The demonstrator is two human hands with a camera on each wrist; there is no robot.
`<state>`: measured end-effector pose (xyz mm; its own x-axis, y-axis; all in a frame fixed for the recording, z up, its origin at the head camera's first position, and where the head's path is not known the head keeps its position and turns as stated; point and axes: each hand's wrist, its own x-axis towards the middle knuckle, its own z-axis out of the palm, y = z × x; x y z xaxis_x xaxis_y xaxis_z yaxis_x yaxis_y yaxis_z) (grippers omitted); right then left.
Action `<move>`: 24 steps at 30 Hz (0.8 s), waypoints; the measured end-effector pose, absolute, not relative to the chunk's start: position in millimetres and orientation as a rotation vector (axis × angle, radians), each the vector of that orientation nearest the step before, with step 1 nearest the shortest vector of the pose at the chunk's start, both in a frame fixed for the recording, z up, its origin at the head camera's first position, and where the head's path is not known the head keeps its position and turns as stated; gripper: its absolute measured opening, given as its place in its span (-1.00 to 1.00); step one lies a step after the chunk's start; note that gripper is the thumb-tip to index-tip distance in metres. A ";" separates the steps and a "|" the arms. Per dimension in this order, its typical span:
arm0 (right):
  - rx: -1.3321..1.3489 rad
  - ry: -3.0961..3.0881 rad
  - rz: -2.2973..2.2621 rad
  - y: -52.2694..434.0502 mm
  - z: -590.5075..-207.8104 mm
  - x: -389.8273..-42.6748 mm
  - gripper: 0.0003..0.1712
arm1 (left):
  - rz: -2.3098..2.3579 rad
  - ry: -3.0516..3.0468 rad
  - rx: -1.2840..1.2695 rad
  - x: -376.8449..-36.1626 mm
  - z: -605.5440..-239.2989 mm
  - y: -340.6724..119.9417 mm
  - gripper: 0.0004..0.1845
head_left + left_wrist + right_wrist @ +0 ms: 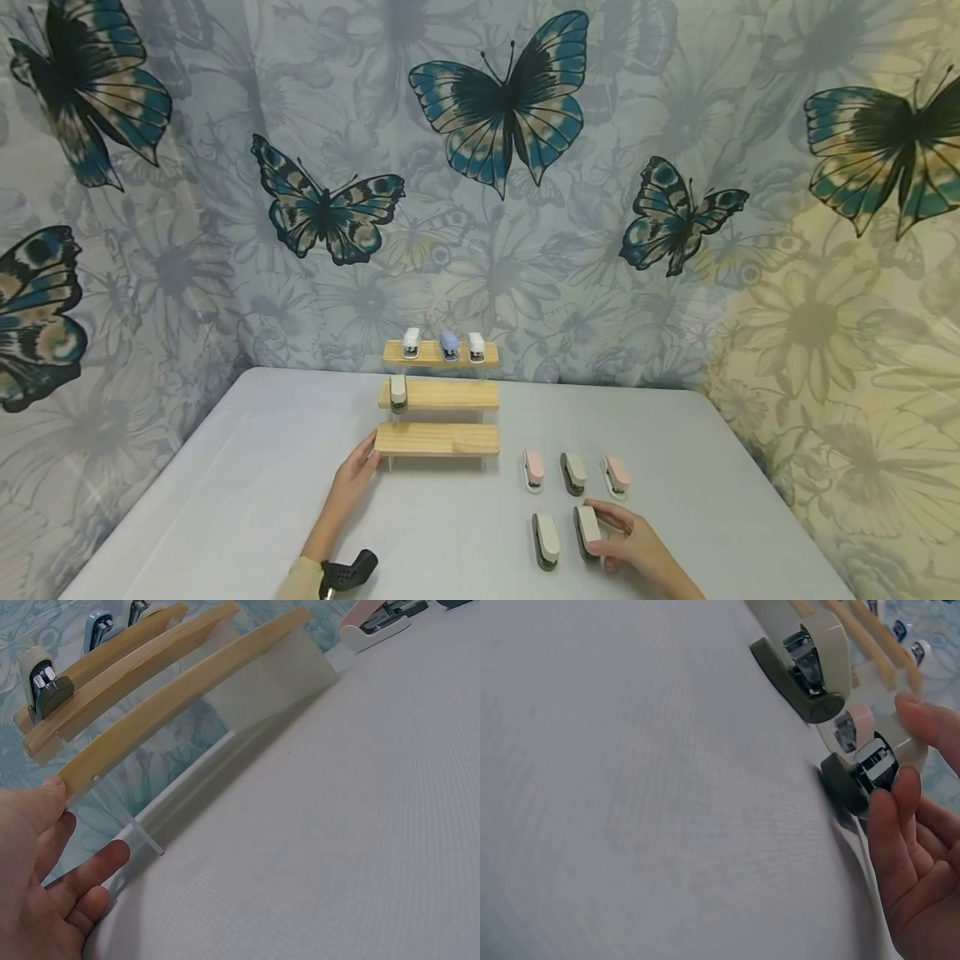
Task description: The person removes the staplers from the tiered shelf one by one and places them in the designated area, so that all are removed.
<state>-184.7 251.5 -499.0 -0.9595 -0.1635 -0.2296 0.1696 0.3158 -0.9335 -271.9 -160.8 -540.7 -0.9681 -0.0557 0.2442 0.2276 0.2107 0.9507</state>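
Nearest the viewer, the right hand (637,546) rests on the table (225,500) at the near right. Its thumb and fingers (896,802) pinch the near end of a cream-and-grey stapler (588,532), which lies flat on the table surface. Just left of it, apart from the hand, lies a second cream-and-grey stapler (545,540), parallel to the first.

Further left, the left hand (358,471) reaches forward with fingers straight and relaxed. Its fingertips (56,791) touch the left end of the lowest wooden step (437,438) of a three-tier stand (438,396). The hand grips nothing. A dark wrist-mounted device (348,573) sits on the left forearm at the near edge of the head view.

Beyond the right hand, a row of three staplers lies on the table, right of the stand:
- a pink stapler (533,470) on the left;
- a cream-and-grey one (573,472) in the middle;
- a second pink one (617,476) on the right.

On the stand, the lowest step carries nothing. The middle step (438,393) holds one cream stapler (398,392) at its left end. The top step (440,353) holds three: white (411,342), blue (449,344) and white (476,347).

Behind the table hangs a butterfly-print fabric backdrop (495,125).
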 end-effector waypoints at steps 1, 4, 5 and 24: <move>0.021 2.305 -1.684 251.7 -498.4 -184.1 -0.25 | -1.837 -2.260 -0.163 -272.2 -541.0 -160.2 -0.47; 0.038 2.297 -1.670 253.4 -497.8 -183.1 -0.25 | -1.832 -2.262 -0.168 -273.0 -541.4 -159.2 -0.46; 0.039 2.290 -1.667 254.0 -498.2 -182.7 -0.25 | -1.830 -2.261 -0.167 -273.1 -541.5 -159.1 -0.46; 0.023 2.150 -1.720 257.7 -505.2 -173.9 -0.27 | -1.842 -2.243 -0.206 -270.4 -538.9 -162.1 -0.49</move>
